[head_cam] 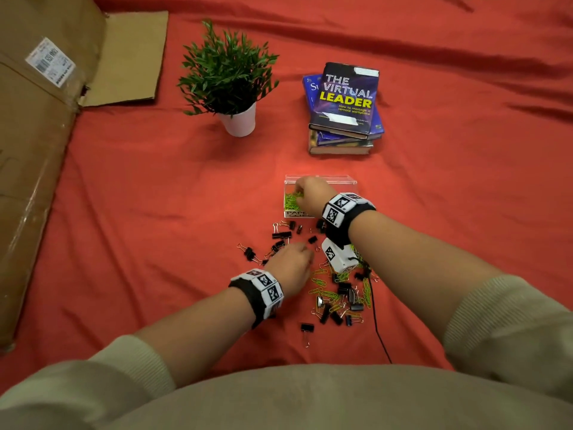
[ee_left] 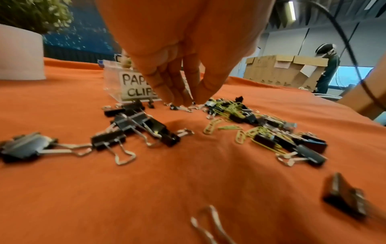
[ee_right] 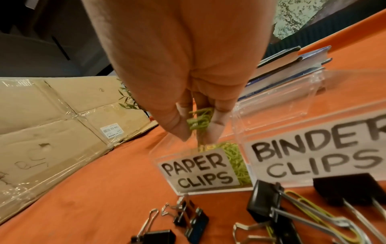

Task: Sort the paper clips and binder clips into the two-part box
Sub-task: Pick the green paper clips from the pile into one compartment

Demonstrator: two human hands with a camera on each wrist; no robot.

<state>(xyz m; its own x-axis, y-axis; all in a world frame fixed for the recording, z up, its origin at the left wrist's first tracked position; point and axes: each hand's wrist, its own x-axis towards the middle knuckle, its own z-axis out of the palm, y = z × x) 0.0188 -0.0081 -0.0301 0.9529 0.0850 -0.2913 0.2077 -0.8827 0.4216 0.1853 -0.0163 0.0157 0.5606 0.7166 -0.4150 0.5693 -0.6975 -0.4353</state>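
The right hand (ee_right: pixel 188 92) pinched a bunch of green paper clips (ee_right: pixel 200 121) just above the box's (head_cam: pixel 350 184) left part, labelled for paper clips. To do it well, it should spread only when low inside. The left hand (ee_left: pixel 183 66), fingertips together, reached into the near pile of binder clips (ee_left: pixel 142 127); whether it held one, I cannot tell.
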